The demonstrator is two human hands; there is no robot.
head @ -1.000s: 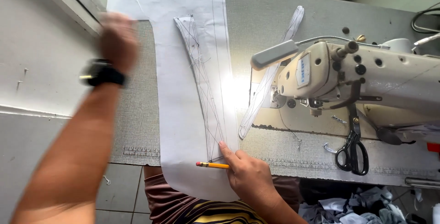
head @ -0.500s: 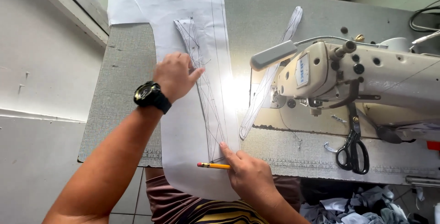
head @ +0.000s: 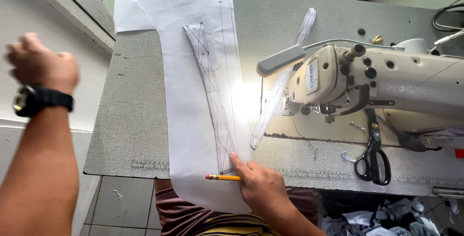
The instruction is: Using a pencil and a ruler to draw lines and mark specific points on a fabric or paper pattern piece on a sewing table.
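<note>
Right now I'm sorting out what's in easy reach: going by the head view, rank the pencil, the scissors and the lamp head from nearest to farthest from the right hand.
From the right hand:
1. Pencil, held in it, pointing left over the paper.
2. Scissors, to its right, under the sewing machine.
3. Lamp head, farther up the table, above the hand.

Your sewing-machine lamp throws hard glare onto the white paper; daylight fills the rest, and your raised left hand is motion-blurred.
</note>
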